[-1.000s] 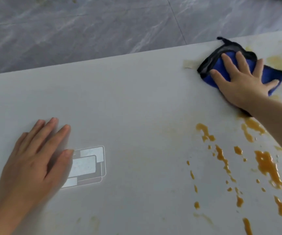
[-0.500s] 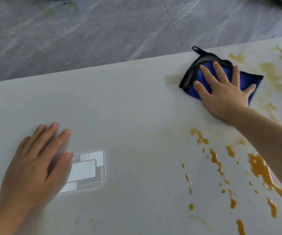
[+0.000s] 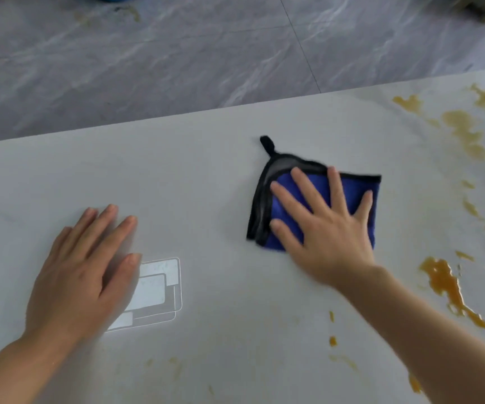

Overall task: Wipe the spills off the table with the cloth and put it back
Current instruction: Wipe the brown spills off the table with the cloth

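The right hand (image 3: 328, 228), grip released and fingers spread, presses flat on the blue cloth (image 3: 308, 196) on the tabletop (image 3: 206, 170). Orange spills (image 3: 445, 284) lie to its right. The left hand (image 3: 81, 272) rests flat, grip released.

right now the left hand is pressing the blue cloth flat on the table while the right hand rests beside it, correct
Not quite: the hands are swapped. In the head view the right hand presses the blue cloth flat on the table, while the left hand rests beside it.
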Tool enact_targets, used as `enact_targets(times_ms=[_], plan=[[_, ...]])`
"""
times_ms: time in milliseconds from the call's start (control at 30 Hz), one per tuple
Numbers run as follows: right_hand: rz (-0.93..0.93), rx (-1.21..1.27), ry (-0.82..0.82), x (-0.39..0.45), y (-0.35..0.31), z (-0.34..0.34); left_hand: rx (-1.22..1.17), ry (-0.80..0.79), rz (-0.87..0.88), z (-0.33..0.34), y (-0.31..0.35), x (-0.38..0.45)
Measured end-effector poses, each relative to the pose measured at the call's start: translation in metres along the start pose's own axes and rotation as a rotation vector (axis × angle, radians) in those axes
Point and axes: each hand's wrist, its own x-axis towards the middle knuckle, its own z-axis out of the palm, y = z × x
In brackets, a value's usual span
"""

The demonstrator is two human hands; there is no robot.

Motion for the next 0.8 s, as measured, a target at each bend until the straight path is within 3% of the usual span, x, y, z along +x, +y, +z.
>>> enact_targets(times_ms=[133,267,433,567,700,800], plan=[[0.181,0.037,-0.033,0.008,0.029,-0.004,0.008,-0.013,-0.013,0.0,0.001,0.0],[0.321,0.068,-0.074,-0.036,0.023,-0.002,0.015,-0.015,-0.016,0.0,0.001,0.0],[0.015,0.008,-0.084,-0.102,-0.048,0.006,0.018,-0.022,-0.016,-0.001,0.002,0.0],[-0.132,0.004,-0.048,-0.088,-0.081,0.009,0.019,-0.021,-0.018,-0.002,0.003,-0.001],[-0.134,-0.019,-0.021,-0.059,-0.065,0.007,0.01,-0.023,-0.025,-0.002,0.002,-0.001],[0.016,-0.028,-0.026,-0.053,-0.042,0.009,0.017,-0.033,-0.03,0.0,0.002,-0.001]])
